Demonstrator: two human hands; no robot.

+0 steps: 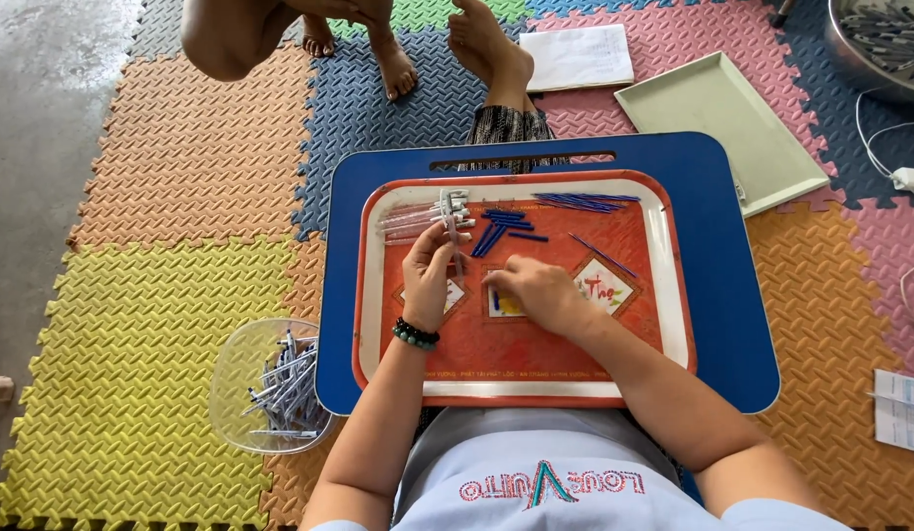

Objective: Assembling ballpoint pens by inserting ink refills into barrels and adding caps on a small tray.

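Note:
An orange tray (535, 366) with a white rim lies on a blue lap table (732, 295). My left hand (429, 270) holds a clear pen barrel (453, 218) upright over the tray's left part; a beaded bracelet is on that wrist. My right hand (537, 293) rests palm down in the tray's middle, fingertips on a small blue piece (495, 300). Clear pen barrels (417, 222) lie in a row at the tray's upper left. Blue refills (504, 228) lie beside them, and more blue refills (585, 203) sit along the top edge.
A clear plastic bowl (242, 362) with several grey pens stands on the foam mat at left. A pale green tray (722, 118), a white paper (579, 57) and a metal bowl (875, 49) lie beyond. Another person's bare feet (396, 59) rest past the table.

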